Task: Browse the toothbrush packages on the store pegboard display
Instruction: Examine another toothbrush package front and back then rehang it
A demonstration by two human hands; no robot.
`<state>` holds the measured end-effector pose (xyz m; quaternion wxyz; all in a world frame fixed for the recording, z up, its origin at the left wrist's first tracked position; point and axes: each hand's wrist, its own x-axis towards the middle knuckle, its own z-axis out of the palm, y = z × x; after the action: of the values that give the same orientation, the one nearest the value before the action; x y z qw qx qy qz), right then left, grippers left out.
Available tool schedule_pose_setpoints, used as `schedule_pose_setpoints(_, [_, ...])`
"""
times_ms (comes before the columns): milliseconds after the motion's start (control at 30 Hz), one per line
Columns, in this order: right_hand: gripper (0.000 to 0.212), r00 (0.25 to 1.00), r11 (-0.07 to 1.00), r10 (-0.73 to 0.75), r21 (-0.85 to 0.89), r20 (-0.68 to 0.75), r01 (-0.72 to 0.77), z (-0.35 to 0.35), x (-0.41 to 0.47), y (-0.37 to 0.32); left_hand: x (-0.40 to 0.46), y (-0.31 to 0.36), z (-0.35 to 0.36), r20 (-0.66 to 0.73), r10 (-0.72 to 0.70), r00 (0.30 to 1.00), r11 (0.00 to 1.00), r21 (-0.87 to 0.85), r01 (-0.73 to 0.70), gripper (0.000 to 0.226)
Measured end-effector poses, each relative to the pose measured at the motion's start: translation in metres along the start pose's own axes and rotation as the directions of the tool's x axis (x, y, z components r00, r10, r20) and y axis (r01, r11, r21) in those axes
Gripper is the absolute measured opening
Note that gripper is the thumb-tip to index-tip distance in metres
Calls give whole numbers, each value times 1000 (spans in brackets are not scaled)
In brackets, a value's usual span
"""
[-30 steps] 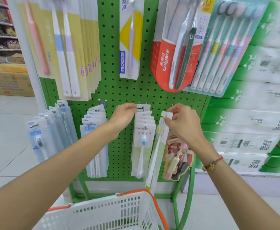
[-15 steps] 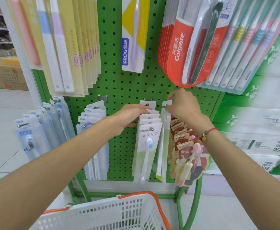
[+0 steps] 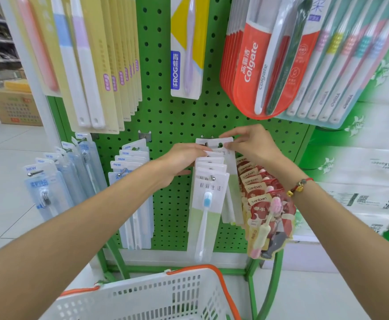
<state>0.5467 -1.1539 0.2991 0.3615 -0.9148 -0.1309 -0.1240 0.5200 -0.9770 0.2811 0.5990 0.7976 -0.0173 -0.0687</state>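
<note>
The white toothbrush packages (image 3: 209, 192) are hanging lengthwise down the green pegboard (image 3: 172, 125); my right hand (image 3: 251, 144), nearer the peg, is pinching the rearmost card's top, my left hand (image 3: 182, 162) is pressing flat against the stack

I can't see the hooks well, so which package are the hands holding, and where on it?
The right hand pinches the rearmost white toothbrush package at its top edge; the left hand touches its left side.

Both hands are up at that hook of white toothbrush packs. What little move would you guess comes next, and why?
Probably seating the rearmost white pack on its hook: the right hand pinches its top edge at the pegboard, while the left hand steadies the packs in front.
</note>
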Motion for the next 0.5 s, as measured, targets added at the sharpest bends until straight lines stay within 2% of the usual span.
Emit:
schedule_pose_setpoints(167, [20, 996, 995, 35, 87, 77, -41, 3, 7, 1, 1, 0, -1, -19, 0, 1000, 1000, 9, 0, 22])
schedule_pose_setpoints(300, [22, 991, 988, 36, 143, 128, -54, 12, 10, -3, 3, 2, -2, -188, 57, 981, 998, -10, -60, 16])
schedule_pose_setpoints(367, [21, 990, 990, 44, 130, 137, -62, 16, 13, -2, 4, 3, -2, -237, 91, 967, 995, -5, -95, 22])
schedule_pose_setpoints(500, [19, 981, 986, 70, 136, 179, -95, 17, 17, 1, 8, 5, 2, -222, 101, 970, 995, 27, -97, 29])
